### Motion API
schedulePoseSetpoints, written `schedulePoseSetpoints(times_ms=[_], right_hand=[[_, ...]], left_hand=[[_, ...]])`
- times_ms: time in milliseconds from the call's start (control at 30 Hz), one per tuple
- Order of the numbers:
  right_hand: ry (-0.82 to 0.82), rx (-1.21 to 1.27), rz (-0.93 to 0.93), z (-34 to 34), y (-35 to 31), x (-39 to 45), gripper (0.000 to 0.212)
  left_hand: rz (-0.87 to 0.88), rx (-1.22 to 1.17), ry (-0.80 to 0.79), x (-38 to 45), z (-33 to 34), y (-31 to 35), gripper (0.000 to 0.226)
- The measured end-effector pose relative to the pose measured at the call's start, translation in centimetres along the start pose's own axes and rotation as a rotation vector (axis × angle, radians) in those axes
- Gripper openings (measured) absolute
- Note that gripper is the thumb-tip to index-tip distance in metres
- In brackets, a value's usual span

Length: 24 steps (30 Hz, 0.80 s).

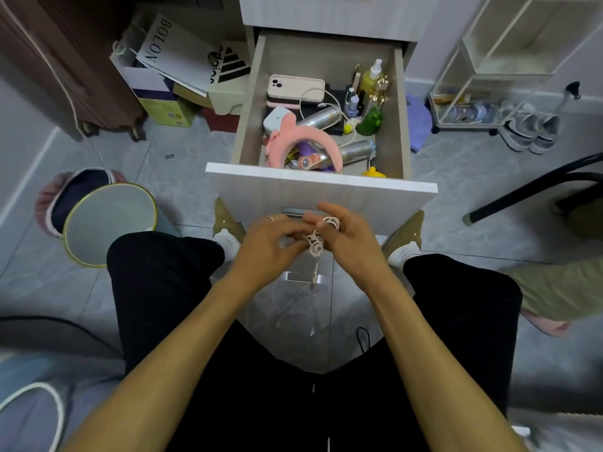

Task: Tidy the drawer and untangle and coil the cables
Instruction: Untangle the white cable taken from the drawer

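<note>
Mid-frame, below the open drawer (321,185), the left hand (270,243) and right hand (349,236) together pinch a tangled cable (316,241).

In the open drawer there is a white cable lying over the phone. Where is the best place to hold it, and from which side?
Probably at the free loop of the white cable, where it arcs beyond the phone. Come from above with a fingertip pinch: the drawer is open on top, and its lower run threads between the silver cans, so a sideways approach looks blocked.
</note>
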State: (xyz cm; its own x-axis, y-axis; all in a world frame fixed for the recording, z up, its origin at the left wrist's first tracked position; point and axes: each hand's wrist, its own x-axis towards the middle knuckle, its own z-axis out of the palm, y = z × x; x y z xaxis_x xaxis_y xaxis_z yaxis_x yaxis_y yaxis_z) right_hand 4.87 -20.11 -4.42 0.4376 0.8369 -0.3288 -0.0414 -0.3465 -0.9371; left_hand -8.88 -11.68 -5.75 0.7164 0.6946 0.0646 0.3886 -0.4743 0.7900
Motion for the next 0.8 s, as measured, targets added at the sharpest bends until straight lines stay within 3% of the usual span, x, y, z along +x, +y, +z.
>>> schedulePoseSetpoints(times_ms=[100,200,333,700,800], right_hand=[[0.029,-0.098,-0.017,0.2,0.0,-0.4,0.032],[-0.049,-0.131,-0.034,0.1,0.4,-0.9,0.025],[-0.124,-0.246,-0.037,-0.4,1.6,-1.4,0.02],[0.025,0.077,-0.118,-0.7,0.8,-3.3,0.021],[0.071,0.064,-0.153,-1.1,0.4,-3.7,0.025]], left_hand=[[-0.039,0.043,0.024,-0.3,-0.1,-0.5,0.014],[-0.088,0.057,0.057,-0.6,-0.1,-1.0,0.01],[-0.225,-0.101,0.122,-1.4,-0.1,-1.1,0.01],[-0.376,-0.388,0.11,-1.9,-0.5,1.7,0.016],[-0.395,-0.645,0.108,-2.4,-0.8,2.8,0.024]])
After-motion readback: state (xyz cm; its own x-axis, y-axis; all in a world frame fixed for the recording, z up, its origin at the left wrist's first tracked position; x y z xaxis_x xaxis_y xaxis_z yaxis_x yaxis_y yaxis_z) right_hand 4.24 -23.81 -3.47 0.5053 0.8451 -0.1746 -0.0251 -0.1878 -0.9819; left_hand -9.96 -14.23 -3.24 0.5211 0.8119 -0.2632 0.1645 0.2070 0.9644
